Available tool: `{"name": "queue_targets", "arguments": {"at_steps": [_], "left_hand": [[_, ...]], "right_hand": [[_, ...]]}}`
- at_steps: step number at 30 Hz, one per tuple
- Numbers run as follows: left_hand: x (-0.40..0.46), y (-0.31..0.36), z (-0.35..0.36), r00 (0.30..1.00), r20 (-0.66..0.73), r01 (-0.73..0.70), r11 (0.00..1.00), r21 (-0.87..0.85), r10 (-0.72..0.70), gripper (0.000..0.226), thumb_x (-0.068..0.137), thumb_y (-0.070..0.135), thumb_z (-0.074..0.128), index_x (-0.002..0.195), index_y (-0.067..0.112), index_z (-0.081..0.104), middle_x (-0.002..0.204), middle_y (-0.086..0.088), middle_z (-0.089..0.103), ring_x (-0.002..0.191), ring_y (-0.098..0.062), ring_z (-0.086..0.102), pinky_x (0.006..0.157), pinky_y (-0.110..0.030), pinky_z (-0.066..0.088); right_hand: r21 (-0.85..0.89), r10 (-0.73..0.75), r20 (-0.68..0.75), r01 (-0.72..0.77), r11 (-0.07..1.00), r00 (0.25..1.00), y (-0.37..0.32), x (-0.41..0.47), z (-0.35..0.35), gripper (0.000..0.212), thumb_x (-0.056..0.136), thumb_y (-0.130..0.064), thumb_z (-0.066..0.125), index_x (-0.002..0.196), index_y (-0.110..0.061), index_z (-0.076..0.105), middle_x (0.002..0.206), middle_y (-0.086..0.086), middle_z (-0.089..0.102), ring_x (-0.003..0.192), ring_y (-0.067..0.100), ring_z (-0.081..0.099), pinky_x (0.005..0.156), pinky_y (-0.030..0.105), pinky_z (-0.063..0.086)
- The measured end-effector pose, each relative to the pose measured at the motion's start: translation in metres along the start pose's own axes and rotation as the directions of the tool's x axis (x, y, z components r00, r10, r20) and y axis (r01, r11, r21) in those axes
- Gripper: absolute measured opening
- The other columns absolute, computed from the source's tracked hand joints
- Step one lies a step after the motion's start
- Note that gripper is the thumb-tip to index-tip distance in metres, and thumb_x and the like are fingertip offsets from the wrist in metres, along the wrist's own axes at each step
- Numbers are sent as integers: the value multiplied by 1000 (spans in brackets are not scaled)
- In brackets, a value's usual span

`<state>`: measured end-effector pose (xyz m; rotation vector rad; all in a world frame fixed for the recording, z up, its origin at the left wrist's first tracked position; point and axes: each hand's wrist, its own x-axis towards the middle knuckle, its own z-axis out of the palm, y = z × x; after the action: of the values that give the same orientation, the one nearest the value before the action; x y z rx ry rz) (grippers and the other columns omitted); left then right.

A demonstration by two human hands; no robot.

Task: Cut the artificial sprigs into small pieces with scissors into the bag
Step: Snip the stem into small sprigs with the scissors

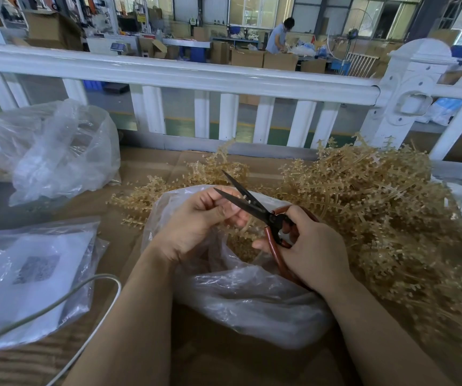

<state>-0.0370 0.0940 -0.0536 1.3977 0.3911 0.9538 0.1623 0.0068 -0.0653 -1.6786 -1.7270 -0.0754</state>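
Right hand [312, 246] gripped scissors [255, 207], blades parted, left hand [196, 221] pinched sprig [245, 227] above bag [252, 299], sprig pile [377, 207] right on bench [146, 168].

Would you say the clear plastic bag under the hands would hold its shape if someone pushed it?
Probably not: the bag looks thin and crumpled, so it would likely fold. It seems light and may slide on the cardboard. The clippings inside may weigh it slightly.
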Motion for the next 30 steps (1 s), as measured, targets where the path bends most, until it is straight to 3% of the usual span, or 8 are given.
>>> {"name": "queue_targets", "arguments": {"at_steps": [3,7,11,14,18,23,28,30], "left_hand": [[0,0,-1,1000,16,3,999,-53,-2,13,82,-2,64,93,5,63,75,-5,71,71,-15,67,69,-26,56],[0,-2,-3,994,-110,-14,999,45,18,20,79,9,66,95,-4,63,77,-5,75,68,-14,70,69,-27,57],[0,-3,-3,993,-116,-16,999,48,21,11,80,12,65,85,12,75,80,-5,75,68,-14,69,70,-29,56],[-1,-2,-2,995,-93,-37,999,34,40,16,81,10,64,83,17,78,79,-4,75,68,-14,68,71,-28,56],[1,-3,1,991,-112,-67,998,15,68,11,82,7,62,89,2,68,77,-4,74,65,-12,67,69,-25,57],[1,-6,0,987,-136,-81,996,34,85,13,86,9,66,89,-3,66,77,-3,74,67,-10,65,69,-23,55],[4,-8,6,983,-169,-88,994,-58,77,7,78,13,72,83,9,75,75,-8,72,64,-13,63,66,-26,55],[5,-9,9,980,-178,-93,995,-34,85,8,79,10,71,84,4,72,76,-10,72,64,-13,64,64,-25,55]], "right_hand": [[-12,8,1,-8,1000,1000,0,1,0,84,63,-104,28,104,-36,59,75,-23,57,67,-1,53,55,11,37],[7,17,-3,-17,1000,1000,-1,1,0,83,64,-104,28,105,-38,58,73,-28,52,65,-6,48,55,7,33],[-13,10,9,-9,1000,1000,-1,1,1,81,64,-104,29,104,-39,57,75,-25,55,68,-3,52,55,8,34],[-13,16,9,-16,1000,1000,-3,0,0,82,63,-104,29,104,-39,57,74,-27,52,67,-5,50,55,7,33],[-10,21,6,-21,1000,1000,-4,0,-1,83,62,-104,27,102,-39,58,71,-31,48,61,-13,43,54,6,29],[-14,27,-13,-27,1000,1000,-6,0,-2,89,63,-105,24,105,-36,61,66,-32,47,58,-15,42,53,7,29],[-80,42,-10,-43,996,999,-3,1,-1,84,59,-107,20,105,-44,50,74,-28,50,66,-3,51,55,10,31],[-84,45,-18,-47,995,999,-1,1,1,80,58,-107,19,102,-45,45,77,-26,54,70,1,59,54,15,37]]}}
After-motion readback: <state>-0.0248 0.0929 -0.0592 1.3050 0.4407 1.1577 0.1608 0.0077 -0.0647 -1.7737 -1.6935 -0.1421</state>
